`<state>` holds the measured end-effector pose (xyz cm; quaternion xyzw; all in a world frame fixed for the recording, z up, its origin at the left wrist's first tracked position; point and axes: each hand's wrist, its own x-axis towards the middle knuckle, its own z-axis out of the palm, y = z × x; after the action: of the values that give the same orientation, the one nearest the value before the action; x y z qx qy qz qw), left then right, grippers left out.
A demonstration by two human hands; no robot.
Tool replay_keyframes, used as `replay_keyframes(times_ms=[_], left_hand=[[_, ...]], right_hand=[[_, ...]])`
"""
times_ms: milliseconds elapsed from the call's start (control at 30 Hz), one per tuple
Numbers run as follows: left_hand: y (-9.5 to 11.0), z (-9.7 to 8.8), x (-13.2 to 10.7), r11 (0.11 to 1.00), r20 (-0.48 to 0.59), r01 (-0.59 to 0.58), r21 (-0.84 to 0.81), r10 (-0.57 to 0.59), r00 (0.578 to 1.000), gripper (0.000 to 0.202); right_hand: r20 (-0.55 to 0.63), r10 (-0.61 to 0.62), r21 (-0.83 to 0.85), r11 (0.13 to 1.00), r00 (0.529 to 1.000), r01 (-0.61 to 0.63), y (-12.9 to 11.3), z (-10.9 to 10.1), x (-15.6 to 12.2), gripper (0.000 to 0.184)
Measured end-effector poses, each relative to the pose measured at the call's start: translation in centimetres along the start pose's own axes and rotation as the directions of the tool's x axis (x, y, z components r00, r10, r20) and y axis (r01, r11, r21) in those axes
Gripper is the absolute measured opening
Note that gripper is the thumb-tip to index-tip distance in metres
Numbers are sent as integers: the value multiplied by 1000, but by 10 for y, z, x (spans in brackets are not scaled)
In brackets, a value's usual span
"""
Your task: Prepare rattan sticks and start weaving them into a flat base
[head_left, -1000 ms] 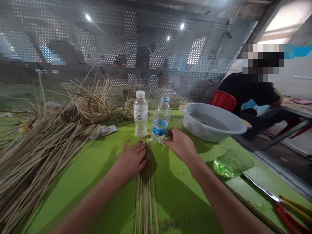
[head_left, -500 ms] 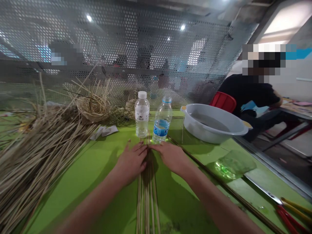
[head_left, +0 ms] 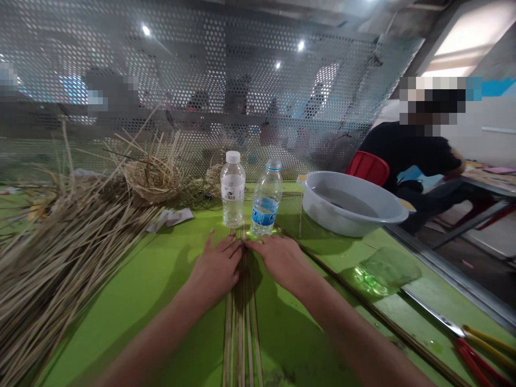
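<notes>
Several long, thin plant strips [head_left: 239,344] lie side by side on the green tabletop [head_left: 161,301], running from the near edge up under my fingers. My left hand [head_left: 217,263] rests over their left side, fingers stretched forward and apart, thumb low beside the strips. From the other side, the index finger of my right hand [head_left: 282,260] reaches out to touch the strips near the left fingertips; its remaining fingers are partly hidden. Just beyond the hands stand a white-capped clear bottle [head_left: 233,191] and an uncapped bottle with a blue label [head_left: 266,201], over the strips' far ends.
Loose dry strips [head_left: 80,258] are heaped at left, with a woven basket [head_left: 151,180] behind. A grey basin [head_left: 355,215] holds water at right. Scissors [head_left: 455,328], a green transparent piece [head_left: 387,271] and a dark rod [head_left: 363,301] lie nearer. A person [head_left: 407,145] sits beyond.
Both hands stay nearly in place at the strips, with only slight finger movement. The whole view has shifted a little, so things appear slightly further left.
</notes>
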<state>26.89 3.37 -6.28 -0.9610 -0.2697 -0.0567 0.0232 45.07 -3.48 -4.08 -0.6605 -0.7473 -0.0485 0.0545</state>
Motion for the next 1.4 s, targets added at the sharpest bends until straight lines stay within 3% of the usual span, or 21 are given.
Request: replay_keyframes(times_ms=[200,500,867,1033,1300,1400], left_hand=[[2,2,-1,1000,-39,9,6,-9,999,48],[4,6,-1,999,-87,24,21,-22,996,47],[1,9,-1,1000,-44,14,-9,-15,999,48],[1,7,-8,1000,-66,-17,-6,17,998,46],[-3,14,-18,994,-10,-100,-46,99,995,44],[-9,9,-18,995,-15,-84,-52,83,996,47]], right_hand=[[-39,13,27,1000,999,-12,-1,3,-2,48],[-6,33,-2,999,999,-33,-1,-1,-3,49],[-15,17,0,1000,1000,-17,5,7,-3,52],[20,6,23,1000,1000,-7,12,4,-6,55],[49,-16,-6,1000,999,16,12,1,-7,57],[43,-15,3,1000,999,15,12,1,-7,56]])
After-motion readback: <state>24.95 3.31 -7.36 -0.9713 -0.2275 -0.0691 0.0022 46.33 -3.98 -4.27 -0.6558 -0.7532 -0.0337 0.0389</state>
